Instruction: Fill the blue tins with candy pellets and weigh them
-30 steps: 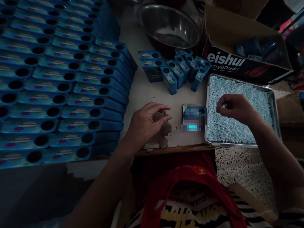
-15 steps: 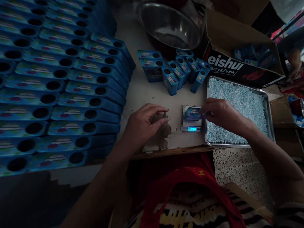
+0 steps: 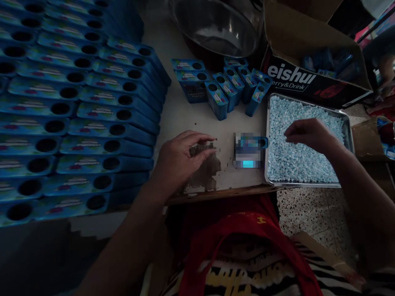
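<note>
Blue pocket container [image 3: 264, 142] is lying across a small scale [image 3: 247, 163] with a lit display, its holed end reaching out toward the metal tray [image 3: 296, 184]. Pixel blurring is hiding most of both, so the number is not showing. The right hand [image 3: 311, 133] is hovering over the pale blue pellets [image 3: 284, 166] in that tray, its thumb and fingertips drawn close; whether anything is sitting between them, I cannot tell. The left hand [image 3: 177, 160] is resting beside the scale, thumb and fingers curving well apart around nothing, near a dark worn patch [image 3: 202, 170] on the surface [image 3: 185, 117].

Spilling looks like the likeliest trouble: the container is lying flat with its opening near the tray's rim, so a stray pellet could be missing the hole and rolling onto the scale or surface. The overhanging end could also be touching the rim, which would be skewing the reading; the blur is leaving that contact unclear. A sleeve or wrist passing low could be nudging the container off. Farther back, several upright containers [image 3: 217, 100] are standing loosely at angles, and a careless reach could be toppling them. The long rows [image 3: 83, 144] at left are standing tightly packed, seemingly steadier.
</note>
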`<state>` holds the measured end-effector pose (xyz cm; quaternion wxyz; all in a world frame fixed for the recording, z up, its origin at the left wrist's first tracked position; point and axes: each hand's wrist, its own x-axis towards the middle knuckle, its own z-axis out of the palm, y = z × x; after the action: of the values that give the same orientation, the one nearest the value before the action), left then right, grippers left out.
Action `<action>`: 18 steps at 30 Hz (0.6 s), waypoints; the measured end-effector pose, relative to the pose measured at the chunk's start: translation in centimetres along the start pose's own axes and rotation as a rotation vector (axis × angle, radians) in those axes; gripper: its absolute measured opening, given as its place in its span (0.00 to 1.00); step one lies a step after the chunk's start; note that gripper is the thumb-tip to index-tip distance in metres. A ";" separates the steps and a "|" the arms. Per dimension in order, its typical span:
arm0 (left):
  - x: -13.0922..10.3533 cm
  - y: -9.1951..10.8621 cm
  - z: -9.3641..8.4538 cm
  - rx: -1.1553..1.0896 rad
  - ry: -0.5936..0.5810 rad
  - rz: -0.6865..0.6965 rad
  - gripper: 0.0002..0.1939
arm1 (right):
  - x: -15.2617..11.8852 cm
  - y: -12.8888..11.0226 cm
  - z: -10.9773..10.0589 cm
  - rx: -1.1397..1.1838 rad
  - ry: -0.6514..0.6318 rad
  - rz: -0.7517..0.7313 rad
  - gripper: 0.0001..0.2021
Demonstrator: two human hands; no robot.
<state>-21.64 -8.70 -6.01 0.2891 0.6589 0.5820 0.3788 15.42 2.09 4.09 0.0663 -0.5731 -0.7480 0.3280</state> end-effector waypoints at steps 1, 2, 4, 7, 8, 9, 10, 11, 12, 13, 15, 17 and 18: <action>0.0 0.0 0.0 0.006 -0.003 -0.001 0.12 | -0.3 1.4 -0.2 -0.092 -0.023 0.047 0.07; 0.1 0.0 0.1 0.010 -0.010 0.002 0.12 | -0.8 2.5 -0.2 -0.192 -0.051 0.083 0.07; 0.2 0.3 0.3 0.014 -0.033 0.012 0.12 | -2.0 4.0 0.5 -0.382 -0.125 0.101 0.12; 0.3 1.0 0.8 0.032 -0.070 0.002 0.13 | -4.1 4.4 2.4 -0.588 -0.219 0.006 0.23; 0.4 1.3 1.0 0.043 -0.079 -0.009 0.13 | -4.7 4.3 3.1 -0.629 -0.238 -0.039 0.24; 0.4 1.5 1.1 0.054 -0.089 -0.020 0.14 | -5.1 4.2 3.7 -0.653 -0.250 -0.079 0.22; 0.5 1.8 1.2 0.064 -0.096 -0.026 0.14 | -5.4 4.1 4.2 -0.663 -0.258 -0.104 0.19; 0.5 2.0 1.2 0.073 -0.101 -0.027 0.14 | -5.6 4.1 4.6 -0.662 -0.262 -0.117 0.15; 0.4 2.2 1.2 0.082 -0.102 -0.024 0.14 | -5.6 4.2 4.8 -0.649 -0.255 -0.121 0.11; 0.4 2.3 1.2 0.090 -0.100 -0.016 0.14 | -5.5 4.4 4.9 -0.623 -0.236 -0.122 0.09; 0.3 2.5 1.0 0.104 -0.090 -0.002 0.14 | -5.2 5.0 4.7 -0.521 -0.174 -0.130 0.09; 0.2 2.5 0.8 0.110 -0.086 0.001 0.14 | -4.9 5.6 4.2 -0.378 -0.097 -0.135 0.09; 0.2 2.5 0.7 0.112 -0.087 0.001 0.14 | -4.8 5.8 4.0 -0.306 -0.064 -0.122 0.09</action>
<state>-19.67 -8.87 -4.28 0.2766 0.6901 0.5890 0.3169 19.87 -3.11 -0.96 -0.0257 -0.5192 -0.8244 0.2238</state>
